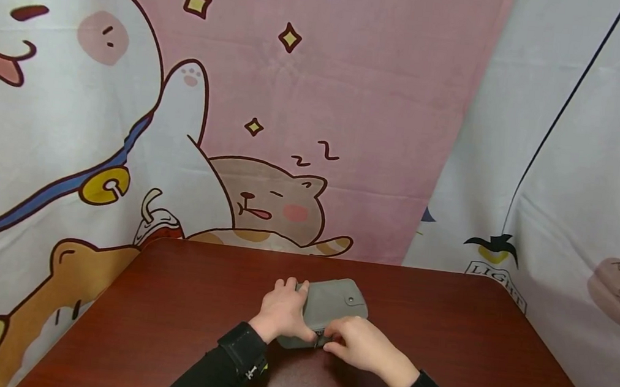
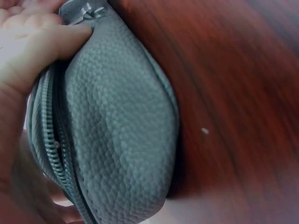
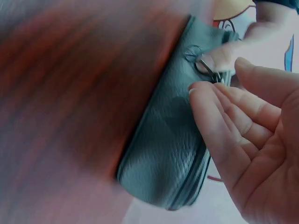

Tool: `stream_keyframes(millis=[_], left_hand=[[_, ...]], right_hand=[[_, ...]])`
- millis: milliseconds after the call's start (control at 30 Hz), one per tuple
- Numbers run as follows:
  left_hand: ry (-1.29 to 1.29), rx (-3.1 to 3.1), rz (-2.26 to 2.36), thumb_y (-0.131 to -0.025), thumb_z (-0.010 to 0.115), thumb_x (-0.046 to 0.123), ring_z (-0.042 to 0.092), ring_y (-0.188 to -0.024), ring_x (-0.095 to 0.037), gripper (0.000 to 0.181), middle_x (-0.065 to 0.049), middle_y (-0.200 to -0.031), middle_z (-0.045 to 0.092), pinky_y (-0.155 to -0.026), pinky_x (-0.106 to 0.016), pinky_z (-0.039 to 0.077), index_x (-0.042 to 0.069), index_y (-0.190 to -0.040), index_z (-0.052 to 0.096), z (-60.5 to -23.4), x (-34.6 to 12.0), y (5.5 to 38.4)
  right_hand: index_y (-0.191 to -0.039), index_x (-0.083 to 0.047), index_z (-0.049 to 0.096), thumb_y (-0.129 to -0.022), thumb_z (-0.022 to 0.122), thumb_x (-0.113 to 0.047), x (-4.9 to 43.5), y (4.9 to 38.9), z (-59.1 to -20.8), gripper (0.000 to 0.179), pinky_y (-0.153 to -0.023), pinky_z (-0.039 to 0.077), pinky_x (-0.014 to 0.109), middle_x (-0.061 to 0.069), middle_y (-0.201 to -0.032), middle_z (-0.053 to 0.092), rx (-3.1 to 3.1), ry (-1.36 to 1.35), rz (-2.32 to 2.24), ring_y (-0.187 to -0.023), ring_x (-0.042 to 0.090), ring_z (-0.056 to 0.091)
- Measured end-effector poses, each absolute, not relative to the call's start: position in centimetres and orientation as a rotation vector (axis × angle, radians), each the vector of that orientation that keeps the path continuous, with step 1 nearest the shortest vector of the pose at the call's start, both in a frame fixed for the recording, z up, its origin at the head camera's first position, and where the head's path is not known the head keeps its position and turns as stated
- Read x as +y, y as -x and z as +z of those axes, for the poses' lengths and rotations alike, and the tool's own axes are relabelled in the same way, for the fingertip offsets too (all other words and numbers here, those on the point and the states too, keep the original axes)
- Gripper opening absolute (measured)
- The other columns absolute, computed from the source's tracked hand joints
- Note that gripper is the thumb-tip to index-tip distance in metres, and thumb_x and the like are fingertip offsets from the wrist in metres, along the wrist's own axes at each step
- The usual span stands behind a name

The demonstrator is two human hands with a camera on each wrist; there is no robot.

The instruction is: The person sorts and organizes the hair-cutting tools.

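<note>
A grey-green pebbled pouch (image 1: pixel 328 306) with a snap tab on top lies on the table. Along its near side runs a zipper (image 2: pixel 49 126), its teeth parted at the left end. My left hand (image 1: pixel 287 314) holds the pouch, thumb on the near edge beside the zip and fingers spread over the left part. My right hand (image 1: pixel 360 344) is at the same edge, fingers curled at a metal zipper pull (image 3: pixel 210 70). In the right wrist view its digits close in around the lower end of the pull. The inside of the pouch is hidden.
The reddish-brown wooden table (image 1: pixel 197 282) spreads around the pouch on all sides. Behind it hangs a printed cloth (image 1: pixel 382 132) with cartoon animals, meeting the table's far edge. A small pale speck (image 2: pixel 205 131) lies on the wood.
</note>
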State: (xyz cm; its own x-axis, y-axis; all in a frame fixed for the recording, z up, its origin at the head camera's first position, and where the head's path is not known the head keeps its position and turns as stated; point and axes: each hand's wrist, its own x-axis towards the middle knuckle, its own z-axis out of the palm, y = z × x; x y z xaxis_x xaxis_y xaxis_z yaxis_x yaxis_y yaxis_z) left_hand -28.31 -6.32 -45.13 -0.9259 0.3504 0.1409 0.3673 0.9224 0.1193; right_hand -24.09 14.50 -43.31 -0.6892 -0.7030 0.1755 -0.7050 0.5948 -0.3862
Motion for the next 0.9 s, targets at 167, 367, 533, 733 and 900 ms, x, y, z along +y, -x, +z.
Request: stream_keyframes(millis=[167, 367, 533, 733, 900], left_hand=[[0.599, -2.946, -0.218, -0.053, 0.082, 0.070, 0.049, -0.101, -0.028, 0.117, -0.013, -0.123, 0.054, -0.060, -0.036, 0.049, 0.007, -0.145, 0.050, -45.2, -6.4, 28.4], [0.704, -2.929, -0.188, -0.055, 0.083, 0.069, 0.050, -0.104, -0.028, 0.115, -0.012, -0.126, 0.054, -0.062, -0.036, 0.049, 0.009, -0.147, 0.048, -45.1, -6.5, 28.4], [0.799, -2.925, -0.150, -0.057, 0.082, 0.069, 0.050, -0.107, -0.027, 0.115, -0.010, -0.129, 0.053, -0.068, -0.036, 0.050, 0.011, -0.149, 0.045, -44.9, -6.4, 28.4], [0.860, -2.922, -0.149, -0.056, 0.083, 0.069, 0.049, -0.107, -0.024, 0.115, -0.009, -0.132, 0.053, -0.069, -0.033, 0.049, 0.012, -0.149, 0.045, -44.7, -6.3, 28.5], [0.873, -2.922, -0.154, -0.055, 0.083, 0.069, 0.049, -0.104, -0.023, 0.115, -0.008, -0.131, 0.053, -0.066, -0.032, 0.048, 0.011, -0.148, 0.047, -44.7, -6.3, 28.6]], right_hand=[[-0.097, -0.014, 0.072, -0.089, 0.076, -0.021, 15.5, 24.6, -42.9, 0.012, -0.067, 0.052, 0.024, -0.010, -0.087, 0.066, -2.741, -1.216, 0.684, -0.077, 0.001, 0.060], [-0.111, -0.013, 0.070, -0.077, 0.086, -0.037, 16.4, 25.3, -43.2, 0.045, -0.084, 0.051, 0.037, -0.003, -0.108, 0.063, -2.546, -1.197, 0.537, -0.102, 0.015, 0.057], [-0.139, -0.004, 0.054, -0.066, 0.087, -0.054, 17.0, 26.3, -43.6, 0.095, -0.105, 0.037, 0.054, 0.013, -0.143, 0.049, -2.531, -1.188, 0.423, -0.134, 0.033, 0.042], [-0.152, -0.001, 0.035, -0.062, 0.082, -0.067, 17.2, 27.3, -44.0, 0.121, -0.113, 0.022, 0.059, 0.019, -0.157, 0.030, -2.618, -1.172, 0.343, -0.145, 0.038, 0.024], [-0.152, 0.002, 0.032, -0.061, 0.080, -0.070, 16.9, 27.9, -44.3, 0.126, -0.111, 0.021, 0.062, 0.023, -0.158, 0.026, -2.684, -1.169, 0.297, -0.146, 0.041, 0.020]])
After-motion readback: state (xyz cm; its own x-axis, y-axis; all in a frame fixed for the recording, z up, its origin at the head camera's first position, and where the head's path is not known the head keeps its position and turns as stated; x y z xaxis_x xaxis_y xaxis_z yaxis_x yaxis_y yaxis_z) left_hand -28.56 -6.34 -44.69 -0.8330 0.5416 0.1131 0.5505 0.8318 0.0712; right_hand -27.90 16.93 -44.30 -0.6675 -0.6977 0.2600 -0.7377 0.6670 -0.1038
